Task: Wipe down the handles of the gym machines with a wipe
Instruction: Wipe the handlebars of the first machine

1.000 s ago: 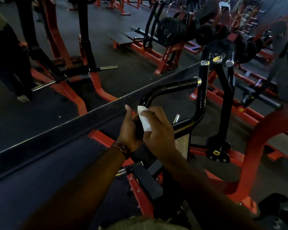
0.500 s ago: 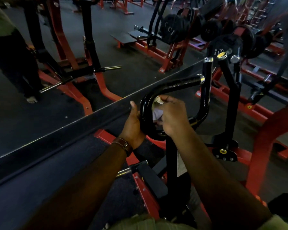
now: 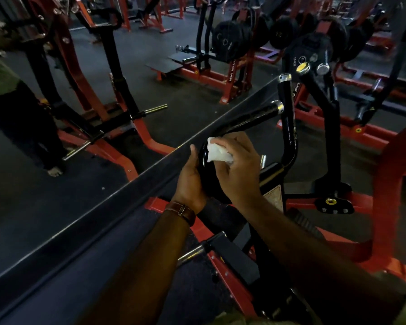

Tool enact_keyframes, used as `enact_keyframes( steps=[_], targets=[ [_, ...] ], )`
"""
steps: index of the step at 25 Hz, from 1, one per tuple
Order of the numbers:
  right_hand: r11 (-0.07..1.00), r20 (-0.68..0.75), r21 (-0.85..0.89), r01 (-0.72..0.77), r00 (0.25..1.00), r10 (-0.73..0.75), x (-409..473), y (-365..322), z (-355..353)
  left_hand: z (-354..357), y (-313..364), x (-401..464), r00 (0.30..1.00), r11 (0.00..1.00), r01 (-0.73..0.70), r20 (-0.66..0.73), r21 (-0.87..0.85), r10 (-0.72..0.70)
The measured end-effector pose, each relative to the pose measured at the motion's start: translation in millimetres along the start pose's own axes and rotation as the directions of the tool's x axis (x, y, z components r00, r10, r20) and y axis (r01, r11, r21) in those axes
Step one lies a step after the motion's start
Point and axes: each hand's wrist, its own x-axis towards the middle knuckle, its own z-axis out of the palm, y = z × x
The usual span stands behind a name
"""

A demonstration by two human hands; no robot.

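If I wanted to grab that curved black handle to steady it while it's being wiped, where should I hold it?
Probably the lower bend of the black handle, where the left hand already wraps it from the left. That leaves the right hand free to press the white wipe against it from the right. The straight part up to the chrome cap is bare, a fair second grip.

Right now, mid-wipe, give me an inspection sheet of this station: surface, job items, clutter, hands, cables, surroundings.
Surface: dark gym floor, with a long dark strip crossing it diagonally.
Job's things: white wipe pressed on the bend of the black handle.
Clutter: nothing seen.
Hands: left hand grips the handle bend; right hand holds the wipe against it.
Cables: nothing seen.
Surroundings: red-framed machines, weight plates, a person standing far left.
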Motion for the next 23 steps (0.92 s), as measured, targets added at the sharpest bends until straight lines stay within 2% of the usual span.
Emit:
enact_keyframes(
  steps=[2, 5, 6, 9, 10, 13, 14, 16, 17, 18, 19, 21, 22, 23],
  targets=[
    [0.993, 0.022, -0.105, 0.052, 0.999, -0.050, -3, 2, 4, 3, 7, 4, 0.999, 0.999, -0.027, -0.041, 0.032, 0.028],
    [0.937, 0.136, -0.268, 0.222, 0.972, -0.192, -5, 4, 7, 4, 5, 8, 0.988, 0.996, -0.046, -0.144, 0.071, 0.056],
    [0.925, 0.152, -0.302, 0.230, 0.970, -0.192, 3, 7, 4, 4, 3, 9, 0.982, 0.995, -0.046, -0.179, 0.083, 0.060],
    [0.927, 0.083, -0.373, 0.026, 0.996, 0.006, 32, 6, -6, 10, 1, 7, 0.971, 0.986, -0.052, -0.224, 0.156, 0.087],
    [0.921, 0.116, -0.388, 0.031, 0.993, 0.016, 33, 2, -7, 11, 1, 6, 0.965, 0.982, -0.056, -0.241, 0.180, 0.099],
    [0.843, 0.380, -0.430, 0.323, 0.912, -0.155, 20, -7, -1, 14, 0, 5, 0.953, 0.986, -0.071, -0.283, 0.152, 0.112],
    [0.822, 0.398, -0.448, 0.351, 0.902, -0.168, 25, -8, -3, 14, 0, 5, 0.952, 0.985, -0.062, -0.286, 0.160, 0.106],
    [0.821, 0.289, -0.534, 0.201, 0.956, -0.046, 45, -10, -7, 17, 1, 3, 0.965, 0.981, -0.045, -0.247, 0.188, 0.092],
    [0.821, 0.239, -0.562, 0.099, 0.970, 0.046, 53, -13, -9, 19, 3, 0, 0.969, 0.976, -0.033, -0.232, 0.217, 0.084],
    [0.819, 0.239, -0.570, 0.063, 0.967, 0.092, 56, -16, -9, 18, 3, -1, 0.966, 0.970, -0.022, -0.243, 0.242, 0.082],
    [0.824, 0.294, -0.555, 0.114, 0.953, 0.067, 54, -19, -6, 18, 3, -1, 0.958, 0.968, -0.027, -0.269, 0.248, 0.095],
    [0.797, 0.474, -0.510, 0.325, 0.879, -0.055, 44, -31, -1, 15, 4, -2, 0.936, 0.960, -0.053, -0.322, 0.273, 0.144],
    [0.783, 0.514, -0.488, 0.387, 0.852, -0.101, 41, -33, -2, 14, 2, 0, 0.940, 0.957, -0.059, -0.308, 0.284, 0.149],
    [0.804, 0.483, -0.479, 0.352, 0.871, -0.094, 42, -29, -4, 15, 1, 0, 0.946, 0.960, -0.057, -0.292, 0.274, 0.140]
  ],
)
